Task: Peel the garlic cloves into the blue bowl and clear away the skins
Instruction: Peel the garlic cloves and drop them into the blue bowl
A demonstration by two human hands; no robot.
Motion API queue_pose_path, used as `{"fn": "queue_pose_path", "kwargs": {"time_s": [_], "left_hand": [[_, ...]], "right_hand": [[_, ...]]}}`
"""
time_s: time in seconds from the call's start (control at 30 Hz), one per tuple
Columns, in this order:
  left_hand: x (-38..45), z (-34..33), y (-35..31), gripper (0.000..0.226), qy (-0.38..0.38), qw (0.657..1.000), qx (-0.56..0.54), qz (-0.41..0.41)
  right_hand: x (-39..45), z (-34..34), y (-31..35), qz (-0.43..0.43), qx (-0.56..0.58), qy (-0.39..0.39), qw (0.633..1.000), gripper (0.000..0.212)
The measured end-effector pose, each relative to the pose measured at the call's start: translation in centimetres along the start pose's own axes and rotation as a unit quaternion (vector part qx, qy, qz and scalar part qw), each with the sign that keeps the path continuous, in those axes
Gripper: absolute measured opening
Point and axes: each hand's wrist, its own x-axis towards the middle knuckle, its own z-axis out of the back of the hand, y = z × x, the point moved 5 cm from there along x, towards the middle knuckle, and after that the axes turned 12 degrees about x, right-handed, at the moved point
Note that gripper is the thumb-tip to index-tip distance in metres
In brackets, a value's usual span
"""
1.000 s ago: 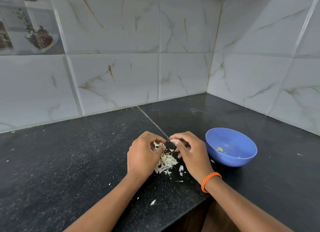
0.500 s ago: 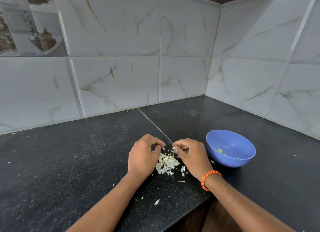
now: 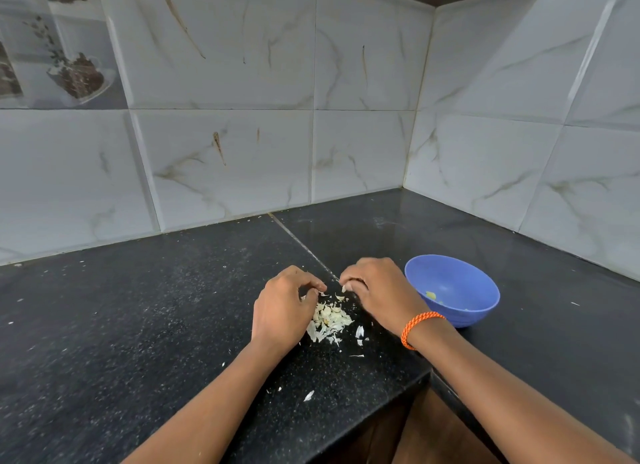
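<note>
A pile of pale garlic skins point(image 3: 329, 321) lies on the black counter between my hands. My right hand point(image 3: 377, 293), with an orange band at the wrist, pinches a small white garlic clove point(image 3: 345, 288) in its curled fingertips just above the pile. My left hand point(image 3: 282, 307) sits at the pile's left edge with fingers curled; what it holds is hidden. The blue bowl point(image 3: 460, 276) stands right of my right hand, touching distance from the wrist, with a few peeled garlic pieces point(image 3: 431, 295) inside.
The black speckled counter point(image 3: 138, 325) runs into a tiled corner behind. Its front edge steps inward near my right forearm point(image 3: 426, 373). Loose skin flakes point(image 3: 308, 395) lie scattered toward the front edge.
My hands have drawn slightly apart over the pile. The right hand still pinches the clove. The camera tilted a little upward.
</note>
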Motion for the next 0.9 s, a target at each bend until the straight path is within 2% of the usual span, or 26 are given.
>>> {"fn": "queue_pose_path", "kwargs": {"time_s": [0.17,0.27,0.3,0.37,0.47,0.5,0.57,0.6,0.63,0.73,0.9], "left_hand": [[0.0,-0.1,0.0,0.024,-0.001,1.000,0.002,-0.002],[0.1,-0.1,0.0,0.023,-0.001,1.000,0.002,0.000],[0.1,-0.1,0.0,0.023,0.000,1.000,0.001,-0.002],[0.1,-0.2,0.0,0.023,-0.002,1.000,0.001,-0.004],[0.3,-0.3,0.1,0.023,-0.003,1.000,-0.005,-0.003],[0.2,-0.2,0.1,0.023,-0.004,1.000,-0.009,-0.005],[0.1,0.0,-0.1,0.025,-0.009,1.000,-0.021,-0.016],[0.1,0.1,-0.2,0.027,-0.012,0.999,-0.029,-0.023],[0.0,0.0,-0.4,0.028,-0.012,0.999,-0.035,-0.031],[0.1,-0.4,-0.4,0.022,0.001,0.997,-0.053,-0.048],[0.1,-0.8,-0.9,0.015,0.015,0.993,-0.079,-0.089]], "right_hand": [[0.5,1.6,0.2,0.022,-0.033,-0.052,0.998,0.021],[-1.4,-2.0,-0.1,0.003,-0.076,0.055,0.996,0.024],[-1.4,-1.9,-0.2,-0.001,-0.069,0.057,0.996,0.023],[-0.5,-0.1,-0.6,-0.008,-0.050,0.009,0.999,0.020],[-0.1,1.7,0.0,0.059,-0.081,-0.102,0.990,0.021],[-0.6,0.8,0.5,0.077,-0.108,-0.090,0.987,0.024],[-1.9,-2.6,0.9,0.100,-0.135,0.021,0.986,0.027],[-2.2,-3.4,0.5,0.099,-0.120,0.053,0.986,0.026],[-2.1,-3.1,-0.4,0.086,-0.085,0.039,0.992,0.024],[-2.0,-0.6,-1.7,0.029,0.082,-0.111,0.990,0.018],[-2.8,-0.9,-1.4,-0.007,0.220,-0.156,0.963,0.022]]}}
